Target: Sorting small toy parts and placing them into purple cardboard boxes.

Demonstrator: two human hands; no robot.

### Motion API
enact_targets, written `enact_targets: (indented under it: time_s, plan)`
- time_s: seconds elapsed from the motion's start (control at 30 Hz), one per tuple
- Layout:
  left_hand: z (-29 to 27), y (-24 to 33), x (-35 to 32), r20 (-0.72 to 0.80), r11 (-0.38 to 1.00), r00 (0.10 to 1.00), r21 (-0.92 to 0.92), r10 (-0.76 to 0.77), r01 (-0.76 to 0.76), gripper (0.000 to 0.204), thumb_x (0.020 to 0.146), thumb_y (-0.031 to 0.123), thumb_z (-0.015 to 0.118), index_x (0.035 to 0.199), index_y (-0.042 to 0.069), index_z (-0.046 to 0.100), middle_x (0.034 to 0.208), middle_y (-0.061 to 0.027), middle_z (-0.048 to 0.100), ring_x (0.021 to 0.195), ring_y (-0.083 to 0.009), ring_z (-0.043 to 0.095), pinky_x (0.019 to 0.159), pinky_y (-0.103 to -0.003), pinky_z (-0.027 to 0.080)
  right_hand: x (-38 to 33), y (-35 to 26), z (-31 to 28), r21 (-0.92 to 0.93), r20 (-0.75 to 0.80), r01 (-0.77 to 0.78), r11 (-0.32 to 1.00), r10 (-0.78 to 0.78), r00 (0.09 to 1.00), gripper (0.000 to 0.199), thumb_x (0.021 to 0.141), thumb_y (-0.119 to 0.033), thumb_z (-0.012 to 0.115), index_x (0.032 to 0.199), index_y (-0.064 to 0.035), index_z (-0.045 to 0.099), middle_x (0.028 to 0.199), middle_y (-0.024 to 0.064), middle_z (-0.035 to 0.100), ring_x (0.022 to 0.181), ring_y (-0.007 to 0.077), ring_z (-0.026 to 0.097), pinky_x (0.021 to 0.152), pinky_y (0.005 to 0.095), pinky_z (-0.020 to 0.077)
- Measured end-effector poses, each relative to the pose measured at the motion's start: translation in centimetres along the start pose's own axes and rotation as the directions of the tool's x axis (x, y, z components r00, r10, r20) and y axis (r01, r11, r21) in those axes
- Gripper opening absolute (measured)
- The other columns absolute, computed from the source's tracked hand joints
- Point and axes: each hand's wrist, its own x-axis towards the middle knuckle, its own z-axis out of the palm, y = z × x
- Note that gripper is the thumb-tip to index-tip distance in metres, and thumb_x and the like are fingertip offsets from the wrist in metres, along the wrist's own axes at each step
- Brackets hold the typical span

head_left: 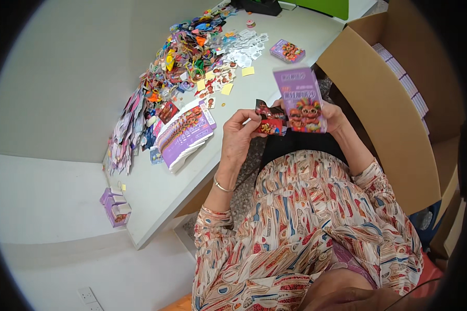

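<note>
My right hand (pixel 334 118) is closed round a purple carton (pixel 300 98) with cartoon figures on its front, held upright over my lap. Pinched in the fingers of my left hand (pixel 238 129) are small glossy printed packets (pixel 270 124), dark and red, just left of the carton. The packets reach close to the carton's left edge; whether they touch it I cannot tell. On the table to the left lies a fanned stack of flat purple cartons (pixel 184 140). A small purple box (pixel 287 51) lies on the table beyond my hands.
A heap of small colourful trinkets and packets (pixel 192 52) covers the table's far left, with white slips (pixel 246 46) and yellow notes (pixel 227 89) beside it. At my right stands a large brown cardboard box (pixel 384 114) with rows of purple boxes (pixel 404 83) inside. Purple boxes (pixel 115 207) sit at the left corner.
</note>
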Motion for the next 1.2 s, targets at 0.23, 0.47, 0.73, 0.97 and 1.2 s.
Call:
enact_targets:
  time_s: [0.23, 0.47, 0.73, 0.97, 1.2]
  plan:
    - [0.4, 0.0, 1.6, -0.129, 0.987, 0.983, 0.110, 0.133, -0.119, 0.014, 0.091, 0.001, 0.060, 0.104, -0.002, 0.061, 0.095, -0.0030, 0.063, 0.082, -0.0101, 0.064, 0.067, -0.024, 0.058, 2.4, -1.5, 0.1, 0.104, -0.085, 0.159, 0.982, -0.151, 0.985, 0.078, 0.080, -0.046, 0.066, 0.132, 0.0072, 0.045, 0.132, 0.0224, 0.052, 0.119, 0.0296, 0.055, 0.103, 0.0418, 0.0435]
    - [0.1, -0.1, 4.1, -0.126, 0.968, 0.981, 0.220, 0.148, -0.118, 0.012, 0.093, 0.000, 0.056, 0.103, -0.004, 0.061, 0.090, -0.0016, 0.064, 0.079, -0.0075, 0.062, 0.068, -0.023, 0.055, 3.9, -1.9, -1.7, -0.053, -0.155, 0.003, 0.999, -0.011, 0.988, 0.090, 0.071, -0.051, 0.075, 0.135, 0.0034, 0.043, 0.121, 0.0196, 0.060, 0.115, 0.0270, 0.058, 0.099, 0.0383, 0.0463]
    - [-1.6, -1.1, 5.8, -0.210, 0.995, 0.977, 0.097, 0.034, -0.014, 0.014, 0.095, 0.001, 0.052, 0.105, -0.002, 0.061, 0.089, -0.0036, 0.064, 0.073, -0.0078, 0.061, 0.068, -0.022, 0.054, 4.6, -0.4, -1.6, -0.705, 0.026, 0.021, 0.709, -0.004, 1.000, 0.092, 0.067, -0.033, 0.084, 0.139, 0.0022, 0.038, 0.127, 0.0142, 0.055, 0.116, 0.0215, 0.054, 0.102, 0.0351, 0.0393]
    - [-1.1, -0.2, 6.2, -0.250, 0.979, 0.957, -0.178, -0.147, 0.104, 0.020, 0.094, 0.002, 0.054, 0.114, -0.003, 0.057, 0.095, -0.0067, 0.065, 0.080, -0.0108, 0.064, 0.075, -0.024, 0.054, 5.6, 0.6, -1.7, -0.881, 0.082, 0.167, 0.443, -0.203, 0.976, 0.092, 0.061, -0.025, 0.085, 0.136, 0.0036, 0.041, 0.128, 0.0198, 0.052, 0.117, 0.0341, 0.053, 0.099, 0.0412, 0.0422]
    - [-3.5, 0.6, 7.1, -0.076, 0.880, 0.890, -0.205, -0.450, 0.427, 0.021, 0.090, -0.003, 0.058, 0.110, -0.003, 0.057, 0.096, -0.0088, 0.066, 0.081, -0.0125, 0.065, 0.073, -0.024, 0.055, 5.9, 1.2, -1.9, -0.868, 0.177, 0.272, 0.416, -0.252, 0.951, 0.094, 0.059, -0.025, 0.086, 0.137, 0.0015, 0.041, 0.132, 0.0212, 0.050, 0.123, 0.0391, 0.048, 0.102, 0.0460, 0.0405]
